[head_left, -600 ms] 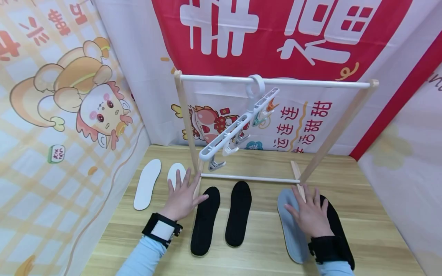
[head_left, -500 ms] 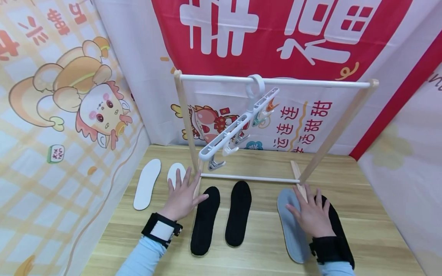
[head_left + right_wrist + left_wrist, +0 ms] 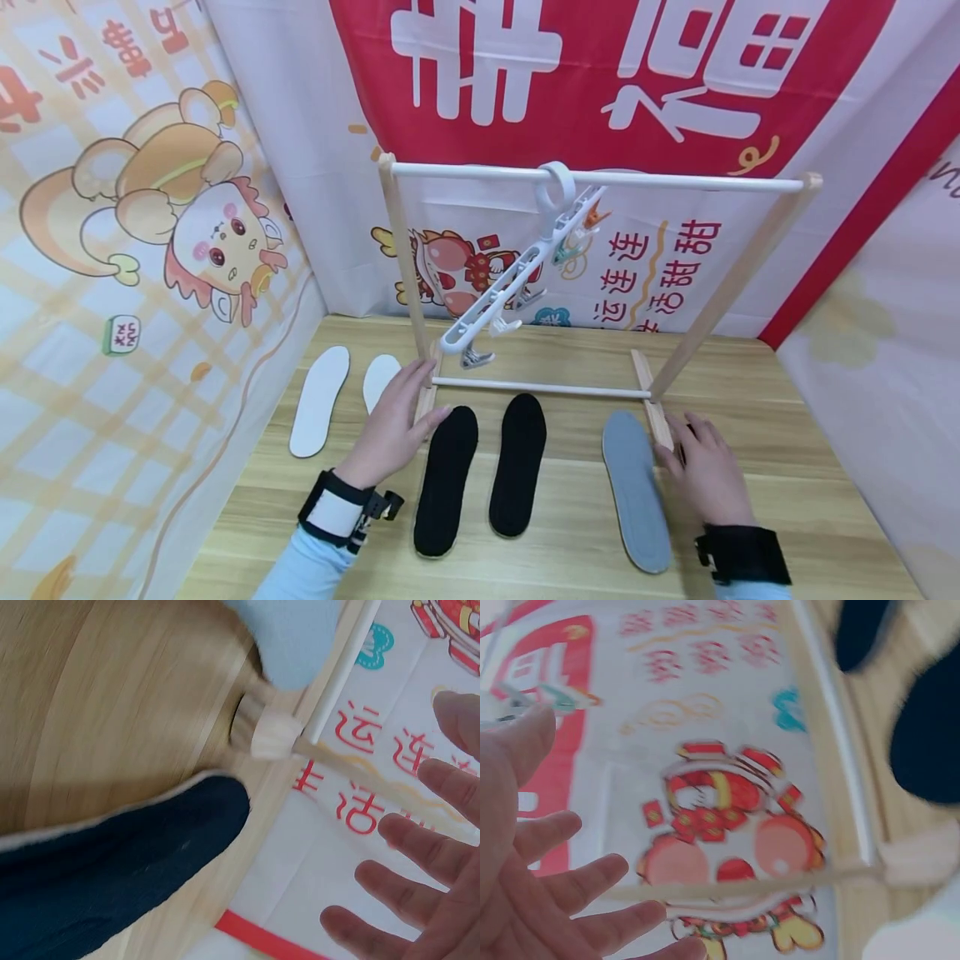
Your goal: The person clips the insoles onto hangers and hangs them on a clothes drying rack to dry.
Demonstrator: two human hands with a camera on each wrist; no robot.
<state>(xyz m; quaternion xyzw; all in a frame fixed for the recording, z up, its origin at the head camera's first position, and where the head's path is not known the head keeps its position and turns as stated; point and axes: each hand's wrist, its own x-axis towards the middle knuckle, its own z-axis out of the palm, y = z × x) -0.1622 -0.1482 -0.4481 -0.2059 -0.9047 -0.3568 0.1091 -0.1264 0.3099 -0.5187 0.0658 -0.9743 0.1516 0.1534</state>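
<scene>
In the head view my left hand point(image 3: 390, 425) reaches over the rack's left wooden foot point(image 3: 425, 400). Its fingertips lie near the left post, and a white insole point(image 3: 378, 379) is partly covered. The left wrist view shows that hand's fingers point(image 3: 585, 881) extended and apart. My right hand point(image 3: 708, 471) is beside the rack's right foot point(image 3: 658, 425), to the right of a grey insole point(image 3: 636, 492). Below it lies a black insole point(image 3: 150, 847), plain in the right wrist view but mostly hidden in the head view. The right fingers point(image 3: 424, 847) are spread there, holding nothing.
Two black insoles point(image 3: 517, 467) lie between the hands, and another white insole point(image 3: 320, 400) is at far left. A pale clip hanger point(image 3: 510, 279) hangs from the rack's top rod point(image 3: 675, 180). Printed cloth walls enclose the wooden surface point(image 3: 570, 542).
My right hand has moved right, off the grey insole, with its fingers drawn closer together. The left fingers have also come together by the post. The hanger has swung slightly.
</scene>
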